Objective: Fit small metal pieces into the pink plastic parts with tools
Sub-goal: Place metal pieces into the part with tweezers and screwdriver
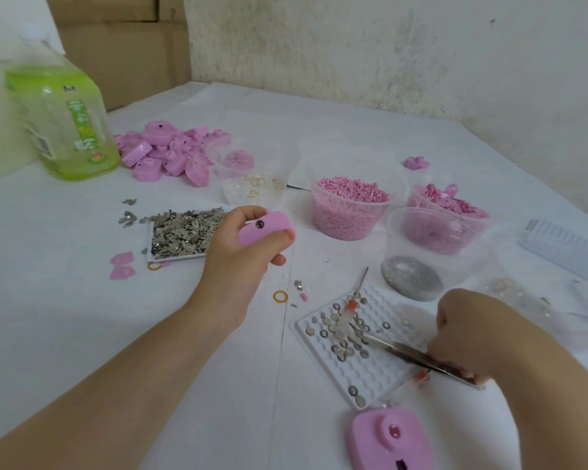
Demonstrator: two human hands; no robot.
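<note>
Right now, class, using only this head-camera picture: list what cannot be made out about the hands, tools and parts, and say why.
1. Head view: whether the tweezers hold anything at the tips; too small and blurred.
2. Head view: the right hand and its grip; its own back hides most of it.
3. Head view: the underside of the held pink part; the left hand covers it.
4. Head view: the near pink part; the bottom edge cuts it off.
5. Head view: the bottle label; blurred.
</note>
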